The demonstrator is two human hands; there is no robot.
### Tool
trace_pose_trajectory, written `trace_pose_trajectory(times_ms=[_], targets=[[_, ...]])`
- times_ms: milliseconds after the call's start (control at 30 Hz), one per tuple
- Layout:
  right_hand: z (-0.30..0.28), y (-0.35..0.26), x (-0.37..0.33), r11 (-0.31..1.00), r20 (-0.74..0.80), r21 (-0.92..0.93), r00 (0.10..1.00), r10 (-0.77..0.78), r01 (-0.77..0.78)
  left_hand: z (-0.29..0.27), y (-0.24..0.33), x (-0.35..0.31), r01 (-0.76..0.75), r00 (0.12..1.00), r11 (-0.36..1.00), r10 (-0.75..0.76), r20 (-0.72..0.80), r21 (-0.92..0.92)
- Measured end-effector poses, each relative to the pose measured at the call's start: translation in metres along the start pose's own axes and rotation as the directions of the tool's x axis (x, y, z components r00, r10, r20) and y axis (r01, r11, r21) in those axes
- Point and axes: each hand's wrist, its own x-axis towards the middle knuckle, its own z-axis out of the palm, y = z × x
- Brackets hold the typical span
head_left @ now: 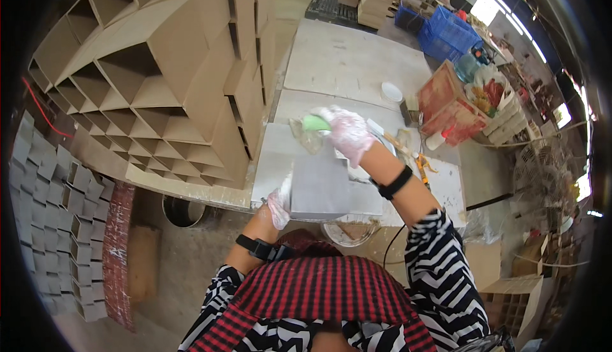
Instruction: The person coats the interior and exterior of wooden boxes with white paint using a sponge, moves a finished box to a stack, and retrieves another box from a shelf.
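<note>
From the head view, your left hand (279,204) in its clear plastic glove presses flat, fingers together, against the near-left edge of the grey rectangular board (319,183), at about 7 o'clock from the board's middle. Your right hand (347,134), gloved too, curls its fingers around a small green pad (315,122) at the board's far edge, near 12 o'clock. Whether the pad touches the board is hard to tell. The board lies on a pale, paint-smeared worktable (354,65); stacked brown honeycomb shelving (166,78) stands at 10 o'clock, blue plastic crates (449,33) at 2 o'clock.

right hand's fingers (328,117) hidden around green sponge (315,122), far shelves blurred
</note>
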Motion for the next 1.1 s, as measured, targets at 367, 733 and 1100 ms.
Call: trace_pose_trajectory(times_ms=[367,733,1100], targets=[[0.02,-0.015,-0.05,0.829,-0.156,0.557,0.973,0.167,-0.052,-0.021,0.006,0.001,-0.287,0.947,0.951,0.264,-0.182,-0.115],[0.02,-0.061,-0.063,0.765,-0.221,-0.382,0.752,-0.621,0.519,-0.04,0.0,0.007,-0.182,0.964,0.966,0.212,0.158,-0.185],[0.014,-0.044,-0.047,0.804,-0.219,0.353,0.878,-0.426,0.478,-0.001,0.009,-0.017,-0.197,0.975,0.978,0.202,-0.091,0.063]])
